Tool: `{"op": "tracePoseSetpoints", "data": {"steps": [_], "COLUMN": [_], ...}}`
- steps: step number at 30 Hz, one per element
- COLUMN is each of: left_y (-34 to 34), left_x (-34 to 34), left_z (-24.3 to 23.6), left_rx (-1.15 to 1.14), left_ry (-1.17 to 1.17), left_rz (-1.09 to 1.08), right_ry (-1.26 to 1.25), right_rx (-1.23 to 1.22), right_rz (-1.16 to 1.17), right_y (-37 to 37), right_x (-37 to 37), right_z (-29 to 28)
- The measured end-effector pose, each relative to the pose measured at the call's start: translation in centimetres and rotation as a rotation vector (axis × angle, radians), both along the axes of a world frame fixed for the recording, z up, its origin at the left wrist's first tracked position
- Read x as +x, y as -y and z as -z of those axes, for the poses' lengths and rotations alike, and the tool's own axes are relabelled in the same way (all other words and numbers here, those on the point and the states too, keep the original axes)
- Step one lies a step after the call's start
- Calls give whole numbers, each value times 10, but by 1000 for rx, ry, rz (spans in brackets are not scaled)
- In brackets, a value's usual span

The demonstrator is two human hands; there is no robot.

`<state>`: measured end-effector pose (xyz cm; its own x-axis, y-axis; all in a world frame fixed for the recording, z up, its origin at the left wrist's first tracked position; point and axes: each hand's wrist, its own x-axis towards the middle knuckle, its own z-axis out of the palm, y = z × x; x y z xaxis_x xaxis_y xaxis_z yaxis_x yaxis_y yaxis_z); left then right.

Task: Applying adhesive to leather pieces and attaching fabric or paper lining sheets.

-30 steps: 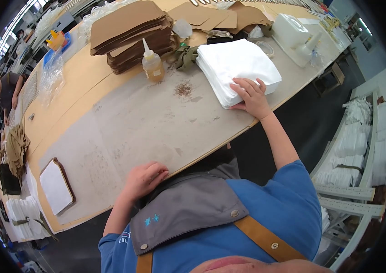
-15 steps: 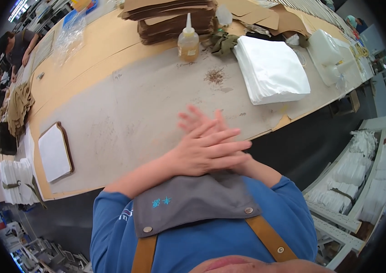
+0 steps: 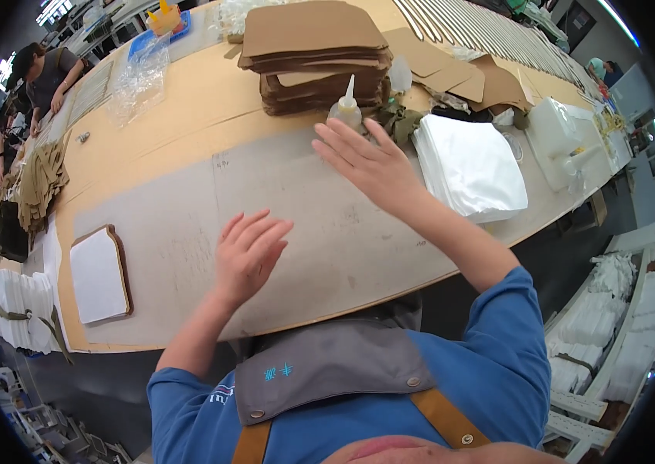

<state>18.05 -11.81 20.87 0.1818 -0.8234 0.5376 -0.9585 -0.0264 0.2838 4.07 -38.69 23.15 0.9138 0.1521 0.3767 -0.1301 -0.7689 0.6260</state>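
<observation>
Both of my hands hover over the grey sheet on the table, holding nothing. My right hand reaches far forward, open and flat with fingers stretched out. Its fingertips overlap the lower part of a clear squeeze bottle with a pointed nozzle; whether they touch it I cannot tell. My left hand is nearer to me, open, its fingers loosely bent. Behind the bottle stands a tall stack of brown cut panels. A thick stack of white sheets lies right of my right hand.
At the left lies a small white-topped stack with brown edges. Olive cloth scraps lie by the bottle. A translucent jug stands at the right. White bundles fill a rack at the lower right. Another person works at the far left.
My hands have parted from being pressed together. The right has moved forward to the bottle, the left a little leftward. The view has shifted slightly, and the brown crumbs no longer show.
</observation>
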Motion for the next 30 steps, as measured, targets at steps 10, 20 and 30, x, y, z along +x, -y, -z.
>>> {"op": "tracePoseSetpoints", "data": {"steps": [10, 20, 30], "left_y": [216, 270, 283], "left_x": [155, 179, 172], "left_z": [-90, -81, -96], "left_rx": [-123, 13, 111], "left_ry": [-86, 120, 375], "left_rz": [71, 48, -156], "right_ry": [-73, 597, 809], "right_rx": [-332, 887, 2652], "right_rz": [113, -131, -631], "right_y": [75, 29, -49], "right_x": [65, -80, -104], "right_z": [35, -5, 81]}}
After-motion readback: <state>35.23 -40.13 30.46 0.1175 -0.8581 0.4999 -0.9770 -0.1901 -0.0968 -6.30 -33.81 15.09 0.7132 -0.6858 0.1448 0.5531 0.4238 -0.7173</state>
